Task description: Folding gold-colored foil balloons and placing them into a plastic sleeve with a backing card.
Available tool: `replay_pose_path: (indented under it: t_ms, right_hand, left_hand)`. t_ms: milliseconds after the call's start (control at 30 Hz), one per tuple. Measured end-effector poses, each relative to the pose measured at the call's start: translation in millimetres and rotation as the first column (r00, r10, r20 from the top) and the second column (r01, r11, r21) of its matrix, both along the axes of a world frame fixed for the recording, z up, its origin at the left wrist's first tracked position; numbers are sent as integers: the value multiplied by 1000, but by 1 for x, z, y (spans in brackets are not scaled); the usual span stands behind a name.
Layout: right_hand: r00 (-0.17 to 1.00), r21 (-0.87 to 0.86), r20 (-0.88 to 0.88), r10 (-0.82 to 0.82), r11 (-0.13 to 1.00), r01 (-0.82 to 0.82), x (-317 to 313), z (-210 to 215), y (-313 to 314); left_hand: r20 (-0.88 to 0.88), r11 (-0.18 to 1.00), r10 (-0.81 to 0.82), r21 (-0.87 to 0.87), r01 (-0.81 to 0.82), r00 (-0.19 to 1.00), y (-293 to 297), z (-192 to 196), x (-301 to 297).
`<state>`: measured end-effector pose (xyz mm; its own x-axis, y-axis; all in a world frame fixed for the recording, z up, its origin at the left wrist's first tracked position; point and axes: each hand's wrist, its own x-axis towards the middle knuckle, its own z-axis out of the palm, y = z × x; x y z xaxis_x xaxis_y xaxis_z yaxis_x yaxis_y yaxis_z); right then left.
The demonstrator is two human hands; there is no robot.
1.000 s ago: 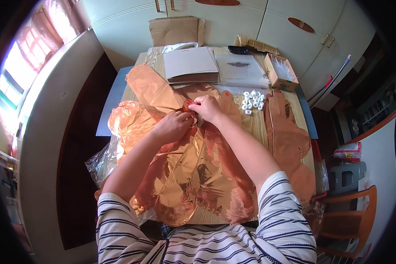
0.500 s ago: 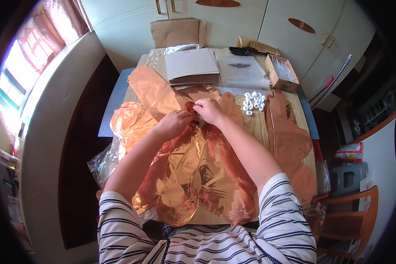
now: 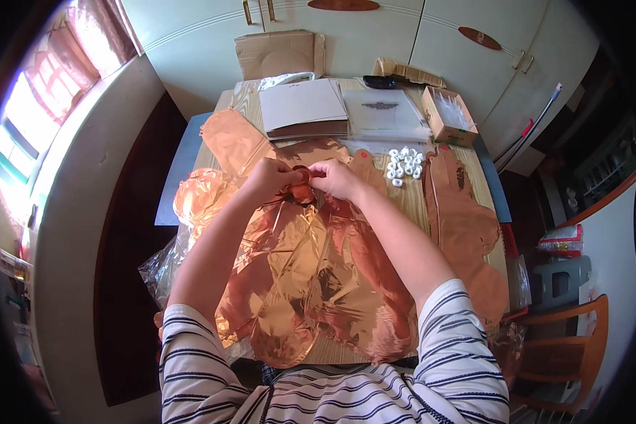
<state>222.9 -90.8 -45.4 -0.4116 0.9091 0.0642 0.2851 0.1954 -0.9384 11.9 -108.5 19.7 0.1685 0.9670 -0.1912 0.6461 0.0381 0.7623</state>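
A large, shiny rose-gold foil balloon (image 3: 300,261) lies flat and crinkled across the near half of the table. My left hand (image 3: 267,177) and my right hand (image 3: 334,178) meet at its far end, fingers pinched on a small gathered part of the foil (image 3: 302,189). The fingertips hide part of that piece. More flat foil balloons surround my hands: one with a rounded end (image 3: 234,138) beyond my left hand, a crumpled one (image 3: 201,198) to the left, and a long one (image 3: 463,226) to the right.
Several small white rings (image 3: 404,164) lie right of my hands. Farther back are a stack of grey-white cards (image 3: 304,102), clear plastic bags (image 3: 385,109) and an open box of clear pieces (image 3: 451,116). A wooden chair (image 3: 579,353) stands at the right.
My left hand has shifted slightly left and up, turning at the wrist. More of the gathered foil shows between the hands. My right hand stays nearly in place, still pinching.
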Motion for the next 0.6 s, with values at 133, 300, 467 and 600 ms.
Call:
replay_pose_path:
  t_ms: [133,300,467,600]
  right_hand:
    - [969,160,226,-100,985,65,-14,18,-8]
    - [974,223,106,-202,959,175,-14,3,-2]
    - [938,495,40,-344,822,281,-20,9,-14]
    - [905,729,19,-425,625,278,-30,32,-40]
  left_hand:
    - [-27,983,-49,175,53,998,3,-12,-10]
    - [-405,554,152,790,262,901,-19,-4,11]
    - [-457,839,-81,448,308,886,7,-25,-3]
    - [-321,958,-28,260,117,947,18,-23,-6]
